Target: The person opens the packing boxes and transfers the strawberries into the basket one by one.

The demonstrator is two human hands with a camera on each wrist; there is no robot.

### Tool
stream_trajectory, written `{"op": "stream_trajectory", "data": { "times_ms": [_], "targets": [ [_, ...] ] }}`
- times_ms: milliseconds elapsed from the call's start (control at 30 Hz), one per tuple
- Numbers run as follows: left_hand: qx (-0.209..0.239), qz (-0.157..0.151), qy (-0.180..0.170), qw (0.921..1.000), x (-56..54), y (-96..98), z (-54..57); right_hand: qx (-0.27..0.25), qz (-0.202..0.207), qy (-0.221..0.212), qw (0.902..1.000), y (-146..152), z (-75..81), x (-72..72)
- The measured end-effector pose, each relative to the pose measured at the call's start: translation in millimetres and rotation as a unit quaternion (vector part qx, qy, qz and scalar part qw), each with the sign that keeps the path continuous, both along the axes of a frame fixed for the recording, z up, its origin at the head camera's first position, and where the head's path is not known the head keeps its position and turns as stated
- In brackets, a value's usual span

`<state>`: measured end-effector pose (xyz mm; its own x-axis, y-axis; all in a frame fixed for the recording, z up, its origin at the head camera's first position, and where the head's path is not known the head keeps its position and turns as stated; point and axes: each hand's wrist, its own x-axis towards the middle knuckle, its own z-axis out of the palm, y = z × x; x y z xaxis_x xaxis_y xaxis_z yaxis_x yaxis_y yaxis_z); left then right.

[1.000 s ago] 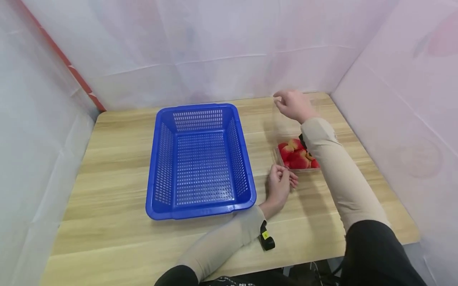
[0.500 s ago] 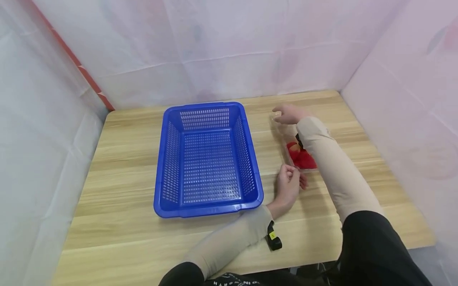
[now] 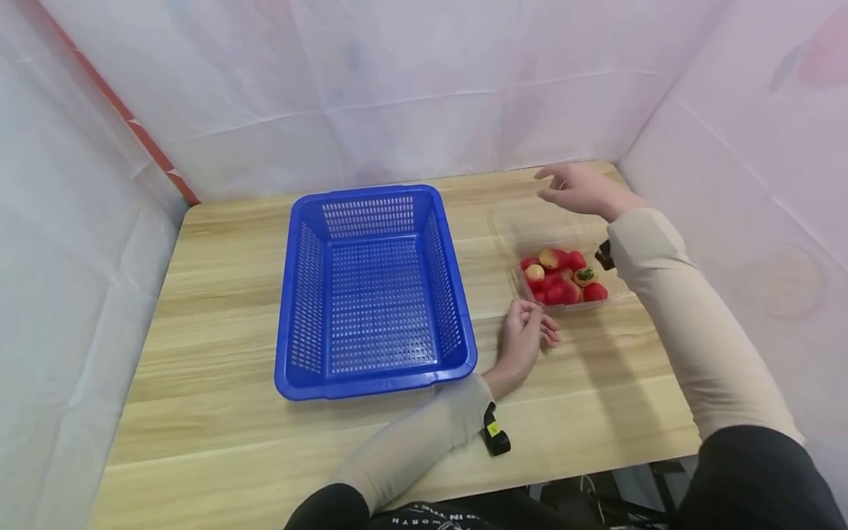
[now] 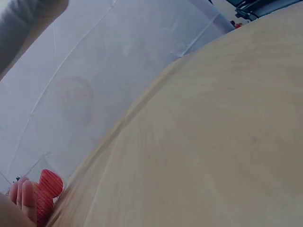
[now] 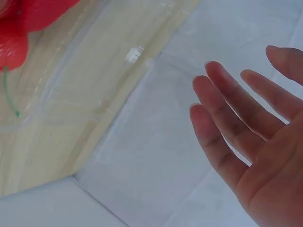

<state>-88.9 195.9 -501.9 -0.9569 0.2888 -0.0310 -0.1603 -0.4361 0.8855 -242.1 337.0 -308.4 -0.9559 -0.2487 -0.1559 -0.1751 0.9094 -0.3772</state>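
A clear plastic box (image 3: 575, 308) holds several small red and yellow fruit-like pieces (image 3: 562, 287); one shows a green patch. Its clear lid (image 3: 503, 221) lies folded back towards the wall. At the box's near left corner, my left hand (image 3: 520, 340) pinches the rim between thumb and forefinger, the other fingers loosely bent. Those fingers appear beside red pieces (image 4: 51, 183) in the left wrist view. My right hand (image 3: 586, 190) hovers over the far side of the lid, holding nothing. In the right wrist view its fingers (image 5: 222, 113) are spread and slightly bent.
A blue perforated plastic basket (image 3: 286, 324) stands left of the box, its near right corner close to my left forearm. The wooden table (image 3: 218, 309) is bounded by pale cloth walls (image 3: 411, 88) at the back and sides.
My right hand came down with the lid, then let it go and rose to the right. The lid now lies back and the pieces show more fully. My left hand stayed at the corner.
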Motion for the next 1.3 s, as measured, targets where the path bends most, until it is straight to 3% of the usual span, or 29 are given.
{"op": "stream_trajectory", "data": {
  "times_ms": [167, 300, 433, 533, 567, 600, 633, 667, 733, 800, 867, 900, 967, 1067, 1133, 1167, 1300],
  "targets": [
    [-0.014, -0.009, 0.005, 0.9998, -4.1, -8.2, -1.9, 0.015, 0.034, 0.103, 0.994, -3.1, -3.4, 25.1],
    [-0.04, -0.022, -0.004, 0.9989, -0.2, -16.9, -3.6, 0.025, 0.031, 0.126, 0.9912, -6.4, -23.4, 48.9],
    [-0.09, -0.074, -0.015, 0.993, 16.4, -35.1, -0.8, 0.012, 0.02, 0.116, 0.993, -12.1, -50.3, 69.7],
    [-0.152, -0.151, 0.005, 0.9768, 32.5, -52.9, 5.9, 0.006, 0.018, 0.117, 0.993, -14.8, -67.0, 79.4],
    [-0.178, -0.185, 0.029, 0.9661, 36.7, -59.7, 8.4, 0.002, 0.018, 0.118, 0.9928, -15.7, -70.8, 81.6],
    [-0.21, -0.221, 0.06, 0.9505, 39.8, -66.9, 11.8, 0.001, 0.016, 0.122, 0.9923, -16.6, -74.0, 83.4],
    [-0.248, -0.257, 0.095, 0.9292, 42.9, -75.2, 17.5, -0.002, 0.012, 0.123, 0.9923, -17.7, -76.7, 85.0],
    [-0.285, -0.291, 0.131, 0.9038, 45.7, -84.7, 24.0, -0.003, 0.007, 0.126, 0.992, -18.9, -79.2, 86.3],
    [-0.348, -0.35, 0.209, 0.8442, 50.2, -106.6, 38.6, 0.0, -0.009, 0.129, 0.9916, -22.4, -82.9, 89.2],
    [-0.395, -0.386, 0.267, 0.7893, 54.7, -131.4, 58.3, 0.005, -0.027, 0.135, 0.9905, -26.0, -86.9, 91.3],
    [-0.426, -0.398, 0.307, 0.7523, 58.3, -157.9, 79.5, 0.01, -0.041, 0.143, 0.9889, -28.7, -90.1, 91.8],
    [-0.434, -0.396, 0.324, 0.7416, 59.6, -171.5, 89.9, 0.01, -0.046, 0.145, 0.9883, -29.9, -91.6, 92.0],
    [-0.449, -0.376, 0.343, 0.7348, 62.0, -199.1, 109.8, 0.006, -0.05, 0.146, 0.988, -31.6, -94.6, 92.4],
    [-0.474, -0.312, 0.36, 0.7403, 63.0, -237.2, 136.8, -0.007, -0.059, 0.145, 0.9877, -33.3, -99.1, 94.2],
    [-0.494, -0.241, 0.375, 0.7463, 60.7, -260.1, 150.6, -0.014, -0.066, 0.145, 0.9871, -34.1, -101.9, 96.1],
    [-0.506, -0.199, 0.386, 0.7453, 58.0, -270.6, 156.6, -0.017, -0.069, 0.147, 0.9865, -34.6, -103.1, 96.9],
    [-0.533, -0.022, 0.428, 0.7296, 35.3, -309.0, 169.8, -0.023, -0.075, 0.155, 0.9848, -36.4, -106.8, 99.2]
  ]
}}
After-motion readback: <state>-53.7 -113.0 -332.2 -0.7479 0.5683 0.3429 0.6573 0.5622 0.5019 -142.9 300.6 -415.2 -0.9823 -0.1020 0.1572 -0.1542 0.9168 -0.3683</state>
